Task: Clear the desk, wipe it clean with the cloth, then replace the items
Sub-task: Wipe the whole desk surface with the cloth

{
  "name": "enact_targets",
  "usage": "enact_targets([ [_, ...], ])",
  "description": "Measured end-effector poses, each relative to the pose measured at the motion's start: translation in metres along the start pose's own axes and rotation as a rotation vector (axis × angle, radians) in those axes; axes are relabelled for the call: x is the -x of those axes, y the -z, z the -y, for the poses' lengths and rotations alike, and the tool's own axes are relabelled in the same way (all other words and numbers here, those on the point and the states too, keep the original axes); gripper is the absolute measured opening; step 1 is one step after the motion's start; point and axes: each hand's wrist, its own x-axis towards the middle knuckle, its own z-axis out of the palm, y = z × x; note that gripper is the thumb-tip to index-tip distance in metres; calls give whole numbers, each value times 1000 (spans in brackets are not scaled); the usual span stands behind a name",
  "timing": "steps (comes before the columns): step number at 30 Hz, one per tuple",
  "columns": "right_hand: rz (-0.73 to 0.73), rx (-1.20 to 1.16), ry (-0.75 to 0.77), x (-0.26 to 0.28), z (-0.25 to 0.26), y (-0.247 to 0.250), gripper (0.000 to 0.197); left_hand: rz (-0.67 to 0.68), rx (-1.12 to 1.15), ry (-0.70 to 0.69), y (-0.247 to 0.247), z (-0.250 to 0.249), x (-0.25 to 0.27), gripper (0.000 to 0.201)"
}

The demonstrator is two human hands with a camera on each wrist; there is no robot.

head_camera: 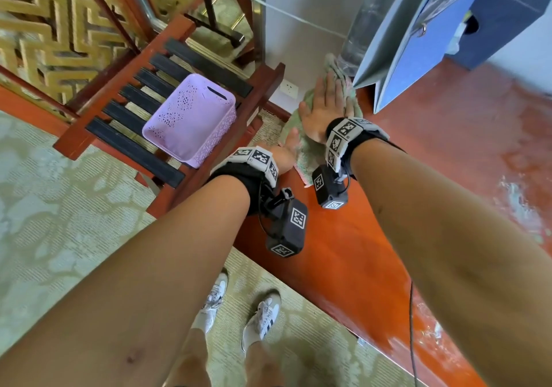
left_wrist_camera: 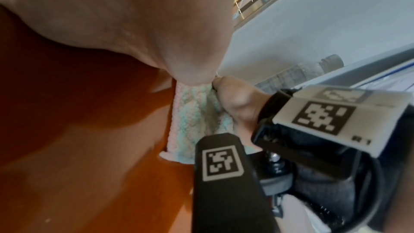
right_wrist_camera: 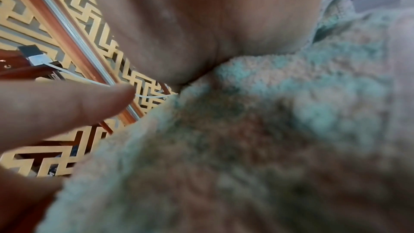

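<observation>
Cloth [head_camera: 301,147] lies partly hidden under flat, unclenched right hand [head_camera: 325,111]; left hand [head_camera: 286,150] grip unclear.

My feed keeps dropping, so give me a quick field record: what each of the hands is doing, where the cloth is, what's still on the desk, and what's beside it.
right hand: flat, fingers straight, pressing on the cloth
left hand: resting on the cloth's near edge at the desk's left end
cloth: green and pink, spread on the desk corner by the wall
desk: red-orange, streaked in places
still on desk: blue folder, clear bottle, dark blue box
beside desk: purple basket on a slatted wooden rack
</observation>
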Motion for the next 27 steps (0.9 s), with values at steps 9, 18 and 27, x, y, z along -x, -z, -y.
enact_targets([
  [9, 17, -29, -14, 53, -25, -15, 66, 42, -54, -61, -3, 10, -11, 75],
  [18, -48, -71, -149, 48, -29, -15, 71, -56, -202, 8, -7, -5, -1, 72],
  [27, -58, -146, -279, 26, -23, -3, 72, -2, -214, -122, -5, 11, -12, 43],
])
